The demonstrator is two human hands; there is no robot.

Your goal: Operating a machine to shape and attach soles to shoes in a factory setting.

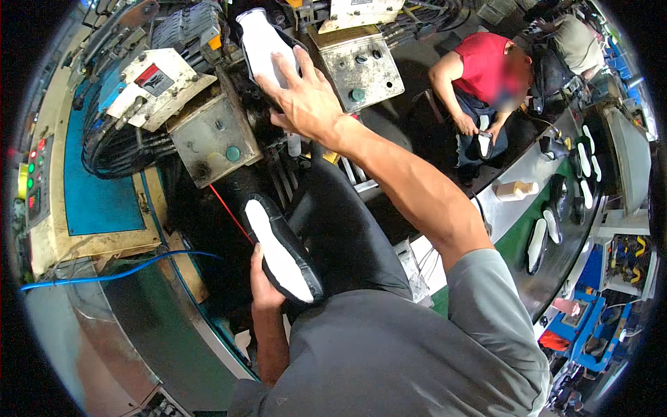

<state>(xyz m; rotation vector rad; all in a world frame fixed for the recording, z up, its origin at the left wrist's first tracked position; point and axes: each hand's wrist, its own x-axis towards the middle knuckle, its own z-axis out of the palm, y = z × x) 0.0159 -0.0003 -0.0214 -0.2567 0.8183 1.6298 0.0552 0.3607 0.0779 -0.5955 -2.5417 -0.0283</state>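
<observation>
My left hand is closed round the side of a black shoe upper with a white bottom, held sole-up at a tilt above my left thigh. Farther off, my right hand lies with fingers spread on the white bottom of a second black shoe, which sits sole-up in the machine. My fingertips touch that white face, and the hand covers its near end. A thin red line of light runs down toward the shoe in my left hand.
Two metal control boxes with green buttons, a left box and a right box, flank the machine. A blue hose crosses the left side. At right, a conveyor carries several shoes and a bottle. A person in red sits beyond, holding a shoe.
</observation>
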